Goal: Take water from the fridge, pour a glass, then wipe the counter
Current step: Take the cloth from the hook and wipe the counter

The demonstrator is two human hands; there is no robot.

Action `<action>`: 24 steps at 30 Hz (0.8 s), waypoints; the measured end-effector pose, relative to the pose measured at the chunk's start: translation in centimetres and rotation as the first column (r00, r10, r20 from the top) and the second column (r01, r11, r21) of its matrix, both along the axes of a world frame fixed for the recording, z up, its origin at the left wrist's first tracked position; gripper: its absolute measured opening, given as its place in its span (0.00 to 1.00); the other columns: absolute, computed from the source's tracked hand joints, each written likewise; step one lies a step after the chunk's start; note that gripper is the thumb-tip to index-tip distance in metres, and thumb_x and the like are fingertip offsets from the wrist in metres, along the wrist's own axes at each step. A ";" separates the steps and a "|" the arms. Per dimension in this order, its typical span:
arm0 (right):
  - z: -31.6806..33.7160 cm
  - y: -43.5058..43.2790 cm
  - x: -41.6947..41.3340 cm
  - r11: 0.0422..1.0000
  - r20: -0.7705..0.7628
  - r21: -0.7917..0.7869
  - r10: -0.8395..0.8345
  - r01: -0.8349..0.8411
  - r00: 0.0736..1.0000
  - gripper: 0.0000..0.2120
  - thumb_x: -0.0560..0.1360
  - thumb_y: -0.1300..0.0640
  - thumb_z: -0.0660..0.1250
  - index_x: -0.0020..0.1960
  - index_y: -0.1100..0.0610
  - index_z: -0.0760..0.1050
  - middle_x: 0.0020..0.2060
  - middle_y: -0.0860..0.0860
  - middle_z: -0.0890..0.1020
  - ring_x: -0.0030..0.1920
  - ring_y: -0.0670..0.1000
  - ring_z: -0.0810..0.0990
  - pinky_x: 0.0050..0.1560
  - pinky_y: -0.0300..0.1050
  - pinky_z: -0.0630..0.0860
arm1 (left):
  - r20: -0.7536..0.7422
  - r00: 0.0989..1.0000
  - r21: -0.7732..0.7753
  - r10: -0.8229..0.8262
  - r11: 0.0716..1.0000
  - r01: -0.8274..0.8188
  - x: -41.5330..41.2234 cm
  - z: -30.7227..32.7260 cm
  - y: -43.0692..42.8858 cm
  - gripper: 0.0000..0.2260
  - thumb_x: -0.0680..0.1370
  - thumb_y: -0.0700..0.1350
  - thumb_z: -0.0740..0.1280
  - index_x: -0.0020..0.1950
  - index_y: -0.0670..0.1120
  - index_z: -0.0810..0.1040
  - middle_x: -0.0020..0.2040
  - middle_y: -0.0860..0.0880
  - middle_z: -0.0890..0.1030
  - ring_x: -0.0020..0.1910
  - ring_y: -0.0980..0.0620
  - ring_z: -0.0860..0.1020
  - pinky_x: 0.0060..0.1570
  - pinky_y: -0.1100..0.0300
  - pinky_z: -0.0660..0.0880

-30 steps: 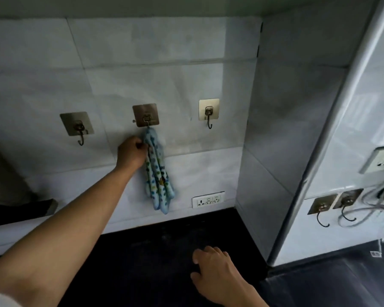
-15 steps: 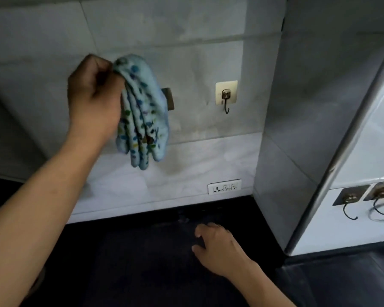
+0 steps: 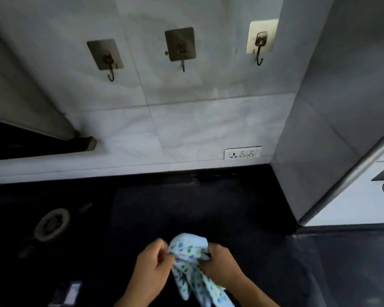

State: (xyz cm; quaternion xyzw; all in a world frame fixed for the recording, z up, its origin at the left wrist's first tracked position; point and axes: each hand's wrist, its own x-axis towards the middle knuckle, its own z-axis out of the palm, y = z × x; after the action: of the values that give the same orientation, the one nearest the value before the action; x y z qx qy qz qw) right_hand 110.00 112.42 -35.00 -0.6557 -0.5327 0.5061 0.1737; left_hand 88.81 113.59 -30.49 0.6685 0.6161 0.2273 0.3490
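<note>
The cloth [image 3: 189, 249], pale blue with small coloured spots, sits in the lower middle of the frame, bunched up between two hands above the dark table [image 3: 208, 207]. Its upper part is gathered into a rounded wad, and a loose tail hangs down towards the bottom edge of the frame, between the wrists. The left hand [image 3: 153, 268] has its fingers curled in and pinches the left edge of the wad between thumb and fingertips. The right hand [image 3: 222, 265] is closed over the right side of the wad, with the fabric tucked under its curled fingers.

Across the top of the frame, three adhesive hooks are stuck in a row to the pale tiled wall: the left hook [image 3: 105, 55] and middle hook [image 3: 180, 44] on dark metal plates, the right hook [image 3: 262, 37] on a cream plate. A white socket strip [image 3: 242, 152] is set low in the wall, just above the back edge of the table, right of centre. A round metal ring [image 3: 51, 223] lies on the table at the left. At the lower left is a small dark object [image 3: 68, 292] with a pale label, too blurred to identify, perhaps a packet. A grey panel [image 3: 319, 129] with a metal edge fills the right side.
</note>
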 end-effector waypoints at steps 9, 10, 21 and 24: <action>-8.5 -5.2 -0.5 0.803 0.607 0.356 0.191 -0.478 0.772 0.19 0.67 0.48 0.66 0.57 0.45 0.75 0.48 0.47 0.78 0.49 0.53 0.80 0.46 0.47 0.80 | -0.342 0.905 -0.187 -0.253 0.962 0.199 0.5 -7.4 -2.0 0.17 0.78 0.49 0.66 0.66 0.53 0.68 0.62 0.52 0.69 0.59 0.53 0.74 0.56 0.61 0.72; -9.4 -5.7 -0.5 0.765 0.650 0.286 0.287 -0.576 0.704 0.22 0.66 0.44 0.63 0.58 0.45 0.76 0.51 0.48 0.81 0.53 0.54 0.80 0.52 0.52 0.82 | -0.358 0.877 -0.185 -0.321 0.945 0.270 1.3 -8.1 -2.2 0.21 0.78 0.49 0.66 0.69 0.53 0.66 0.66 0.51 0.69 0.65 0.51 0.72 0.61 0.60 0.71; -11.7 -6.9 11.4 0.907 0.585 0.375 -0.072 -0.191 0.808 0.17 0.71 0.41 0.66 0.41 0.55 0.79 0.42 0.55 0.80 0.49 0.60 0.80 0.55 0.54 0.76 | -0.395 0.734 -0.330 -0.553 0.830 0.449 4.2 -12.4 -3.8 0.31 0.79 0.55 0.63 0.79 0.52 0.55 0.80 0.49 0.55 0.78 0.49 0.57 0.76 0.57 0.58; -11.1 -5.4 15.7 0.936 0.642 0.309 -0.335 0.167 0.690 0.26 0.70 0.37 0.66 0.47 0.62 0.76 0.45 0.65 0.79 0.50 0.68 0.77 0.52 0.59 0.75 | -0.521 0.748 -0.327 -0.411 0.906 0.270 2.3 -12.9 -3.9 0.33 0.79 0.56 0.62 0.80 0.52 0.53 0.81 0.44 0.52 0.79 0.44 0.53 0.77 0.52 0.57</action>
State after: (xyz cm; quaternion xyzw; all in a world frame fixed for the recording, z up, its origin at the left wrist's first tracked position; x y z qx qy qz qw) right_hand 125.70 106.98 -46.15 -0.8384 -0.5173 0.1354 0.1059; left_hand 91.10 109.70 -43.44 0.7619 0.5811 -0.1278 0.2557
